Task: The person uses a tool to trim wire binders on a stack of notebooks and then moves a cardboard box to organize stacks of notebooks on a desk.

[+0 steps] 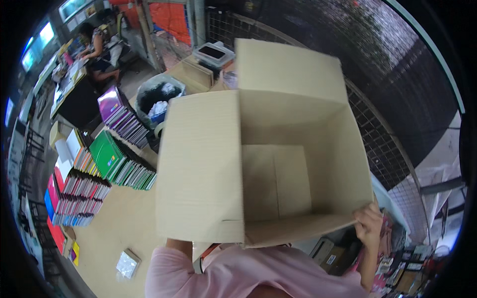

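An empty brown cardboard box (278, 184) is raised in front of me, its open top facing me. One flap (201, 164) is folded out to the left and another (290, 67) stands out at the far side. My right hand (369, 224) grips the box's near right corner, fingers curled over the edge. My left arm reaches under the left flap, which hides my left hand.
On the table (104, 243) left of the box stand stacks of green notebooks (124, 161), purple notebooks (121, 116) and several red and pink ones (82, 193). A small clear-wrapped pack (128, 263) lies nearer. Behind are a lined bin (158, 99) and a lidded plastic container (214, 53). A person sits far left.
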Demonstrator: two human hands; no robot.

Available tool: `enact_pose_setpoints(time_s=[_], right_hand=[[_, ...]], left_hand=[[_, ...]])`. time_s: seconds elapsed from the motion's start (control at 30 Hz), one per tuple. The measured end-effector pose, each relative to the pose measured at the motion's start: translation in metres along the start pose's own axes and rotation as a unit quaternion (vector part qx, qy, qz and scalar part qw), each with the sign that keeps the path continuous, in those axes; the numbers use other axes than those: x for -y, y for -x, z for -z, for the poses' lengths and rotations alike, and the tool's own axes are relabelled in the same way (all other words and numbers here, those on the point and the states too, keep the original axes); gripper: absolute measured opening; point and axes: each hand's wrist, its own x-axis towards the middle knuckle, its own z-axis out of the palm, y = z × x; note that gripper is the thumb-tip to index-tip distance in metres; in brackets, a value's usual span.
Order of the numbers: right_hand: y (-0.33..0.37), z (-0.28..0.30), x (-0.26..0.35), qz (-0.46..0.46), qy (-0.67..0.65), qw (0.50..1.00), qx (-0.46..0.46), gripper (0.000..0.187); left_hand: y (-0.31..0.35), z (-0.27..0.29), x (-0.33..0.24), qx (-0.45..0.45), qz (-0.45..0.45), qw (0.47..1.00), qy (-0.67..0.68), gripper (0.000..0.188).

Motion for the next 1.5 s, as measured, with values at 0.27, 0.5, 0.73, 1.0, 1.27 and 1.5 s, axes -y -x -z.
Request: enact_pose_setpoints(time_s=[0.27, 0.5, 0.73, 1.0, 1.27, 1.5], right_hand=[[-0.073, -0.074, -0.066, 0.010, -0.053, 0.996, 0.070, 0.045], [-0.123, -0.141, -0.182, -0.551, -0.579, 0.599, -0.052, 0.050], [-0.184, -0.096, -0.124, -0.205, -0.521, 0.793, -0.239, 0.048], [-0.163, -0.132, -0.090, -0.024, -0.245, 0.954, -0.169, 0.032], [-0.189, -0.097, -0.158, -0.162, 0.077, 0.907, -0.380, 0.062], [-0.027, -0.080, 0.025, 0.097, -0.664, 0.739, -0.053, 0.035]], left_hand=[[0.132, 0.142, -0.023, 0.024, -0.083, 0.996, 0.015, 0.066], [0.159, 0.154, -0.088, 0.067, -0.136, 0.988, -0.012, 0.077], [0.114, 0.195, -0.216, 0.148, -0.275, 0.946, -0.082, 0.095], [0.039, 0.148, -0.230, 0.384, -0.326, 0.861, -0.075, 0.099], [0.059, 0.100, -0.204, 0.285, -0.328, 0.895, 0.100, 0.094], [0.151, 0.134, -0.125, 0.082, 0.032, 0.922, 0.376, 0.051]])
